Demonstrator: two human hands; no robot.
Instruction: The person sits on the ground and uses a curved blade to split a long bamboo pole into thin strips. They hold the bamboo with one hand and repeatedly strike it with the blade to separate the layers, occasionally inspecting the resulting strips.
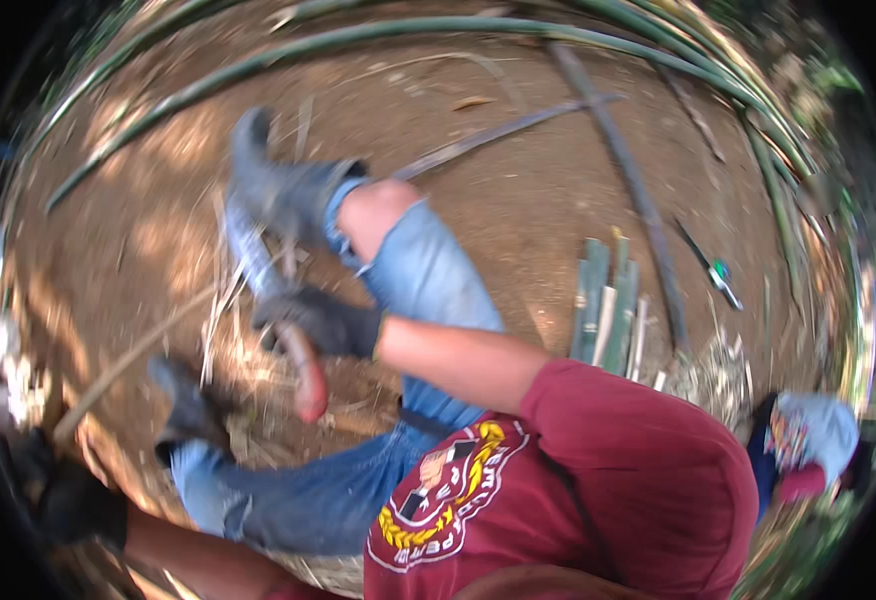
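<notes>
The worker sits on the bare ground (498,200), legs stretched out and apart, and it's the right arm that catches my eye. It comes off the shoulder with the upper arm in a maroon sleeve, then runs bare and nearly straight across the thigh of the jeans (433,275). The right hand (328,322), in a dark glove, is closed around the red-brown handle of a large knife (310,385) between the two legs. The rounded end of the handle pokes out below the fist, while a blurred, blue-grey length on the other side, which looks like the blade, points towards the right boot (288,195).

The left arm reaches low and out to the side, past the left boot (193,410). The left hand (83,508), gloved too, is blurred at the dark rim of the view; I can't tell whether its fingers are curled or loose. A thin stick (143,350) slants up from near it towards pale splinters (220,315) beside the knife.
</notes>
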